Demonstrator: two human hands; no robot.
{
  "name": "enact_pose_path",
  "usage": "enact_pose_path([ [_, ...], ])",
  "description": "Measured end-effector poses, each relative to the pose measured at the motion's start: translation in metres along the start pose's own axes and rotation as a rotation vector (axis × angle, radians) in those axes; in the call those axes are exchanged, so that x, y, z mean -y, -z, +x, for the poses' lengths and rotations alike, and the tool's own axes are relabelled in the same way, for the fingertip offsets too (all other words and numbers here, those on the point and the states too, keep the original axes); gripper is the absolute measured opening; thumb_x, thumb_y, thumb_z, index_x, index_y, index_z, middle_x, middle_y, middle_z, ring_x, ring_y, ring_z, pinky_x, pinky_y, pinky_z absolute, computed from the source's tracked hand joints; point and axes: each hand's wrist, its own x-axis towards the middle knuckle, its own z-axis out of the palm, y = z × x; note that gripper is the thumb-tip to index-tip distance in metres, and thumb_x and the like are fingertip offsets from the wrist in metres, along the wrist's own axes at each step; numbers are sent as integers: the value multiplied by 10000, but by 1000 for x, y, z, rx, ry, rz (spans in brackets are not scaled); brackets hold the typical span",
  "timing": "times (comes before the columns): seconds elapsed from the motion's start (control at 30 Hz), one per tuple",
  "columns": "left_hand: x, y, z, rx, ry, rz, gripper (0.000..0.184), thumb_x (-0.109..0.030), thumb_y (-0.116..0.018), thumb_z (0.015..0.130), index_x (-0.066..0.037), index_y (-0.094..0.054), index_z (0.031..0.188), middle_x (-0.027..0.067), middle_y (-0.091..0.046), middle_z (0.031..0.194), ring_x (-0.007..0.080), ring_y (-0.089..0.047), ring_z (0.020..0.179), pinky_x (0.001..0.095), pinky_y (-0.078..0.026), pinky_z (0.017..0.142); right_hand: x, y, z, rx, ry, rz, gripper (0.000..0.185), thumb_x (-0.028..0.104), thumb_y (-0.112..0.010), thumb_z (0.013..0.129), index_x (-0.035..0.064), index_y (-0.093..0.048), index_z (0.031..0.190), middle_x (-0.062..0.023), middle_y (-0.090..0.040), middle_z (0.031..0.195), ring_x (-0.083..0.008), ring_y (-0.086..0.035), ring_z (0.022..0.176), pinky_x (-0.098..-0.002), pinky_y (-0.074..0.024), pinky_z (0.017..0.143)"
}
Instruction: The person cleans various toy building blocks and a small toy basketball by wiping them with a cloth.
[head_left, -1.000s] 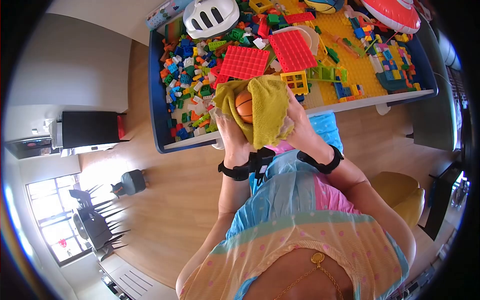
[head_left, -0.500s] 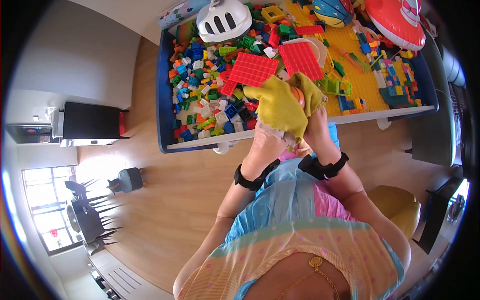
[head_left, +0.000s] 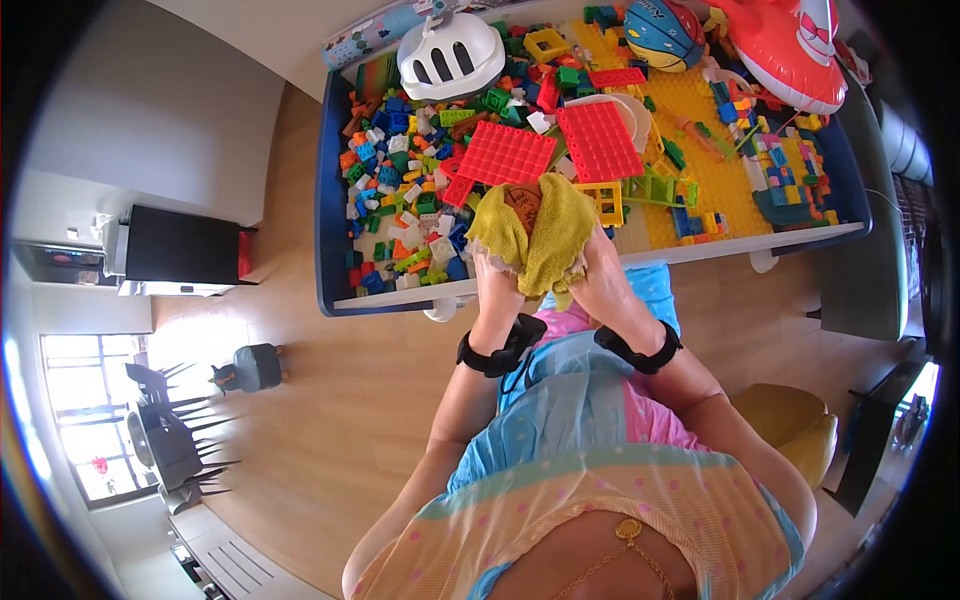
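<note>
A yellow-green cloth [head_left: 562, 235] is bunched around a small brown-orange ball [head_left: 525, 204] with dark markings, whose face shows between the folds. My left hand [head_left: 497, 283] grips the cloth from the left side, and my right hand [head_left: 602, 272] grips it from the right. Most of my fingers are hidden under the fabric. Both hands are above the near edge of a play table [head_left: 700, 250]. Just beyond the cloth lie two red studded plates [head_left: 508, 152] and a yellow frame-shaped block [head_left: 606, 203].
Loose coloured blocks [head_left: 400, 205] fill the table's left part. A white slotted helmet-like toy [head_left: 452, 58], a blue-and-yellow basketball [head_left: 664, 35] and a red inflatable [head_left: 785, 55] sit along the back. A yellow baseplate [head_left: 715, 185] covers the right, with built blocks on it.
Both hands have shifted left and slightly toward my body with the cloth. The ball has turned, now showing a browner, marked side. The yellow frame-shaped block has come into view.
</note>
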Motion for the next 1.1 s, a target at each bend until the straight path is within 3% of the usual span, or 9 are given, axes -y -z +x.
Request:
enact_pose_path([
  [0.17,0,1,-2,-114,-25,140,267,-9,-546,742,18,-548,1008,176,-586,961,368,-550,890,403,-441,753,2,19,16,185,-113,131,472,44,-610,747,-1,-449,1189,-185,-540,1134,-339,-535,1039,-367,-430,859],
  [0.33,-18,2,5,97,-2,126,187,-48,-574,695,-28,-606,878,118,-611,812,312,-588,749,368,-462,636,-3,19,10,61,-490,480,313,132,-482,896,39,-456,1194,-69,-556,1114,-138,-557,952,-319,-456,821],
  [0.4,-20,4,11,321,-210,437,240,-72,-632,643,-43,-602,879,108,-607,876,307,-575,832,359,-461,681,-2,6,14,-238,-577,1160,327,198,-472,916,55,-446,1209,-73,-539,1140,-142,-546,985,-311,-451,847],
  [0.43,-27,-1,20,156,-211,257,183,-81,-633,575,-77,-622,757,63,-600,690,280,-592,645,373,-466,551,-9,11,12,-190,-684,1099,491,338,-493,901,85,-358,1300,-85,-468,1258,-218,-476,1137,-377,-383,972],
  [0.7,-18,-4,20,114,-71,338,71,-38,-601,626,-38,-597,697,93,-602,650,289,-585,586,360,-462,552,-13,13,14,-144,-829,1109,357,307,-482,908,88,-462,1189,-38,-559,1091,-169,-563,960,-312,-465,806],
  [0.83,38,-3,10,242,-75,424,109,-17,-556,701,-58,-589,796,92,-621,746,241,-590,617,355,-460,560,-29,7,24,-156,-845,1052,366,311,-475,910,73,-464,1189,-63,-538,1138,-190,-539,1013,-345,-442,877],
  [0.9,79,-11,0,121,27,-587,154,-34,-540,761,-74,-561,908,93,-607,854,210,-587,687,365,-452,560,-26,8,41,-221,-836,1056,359,304,-458,917,71,-462,1190,-69,-541,1137,-201,-539,1018,-358,-441,881],
  [1.0,34,-6,12,-268,560,-1059,176,-129,-516,866,-81,-475,1031,68,-580,830,191,-587,740,366,-510,643,-19,16,66,-285,-724,1191,349,282,-424,929,60,-456,1196,-83,-548,1132,-221,-539,1026,-379,-439,890],
  [1.1,19,11,17,-120,634,-1217,301,-217,-577,859,-70,-462,1095,52,-547,1027,209,-577,928,404,-513,797,-26,16,66,-218,-741,1133,362,261,-381,942,32,-450,1214,-109,-527,1185,-236,-529,1061,-387,-427,917],
])
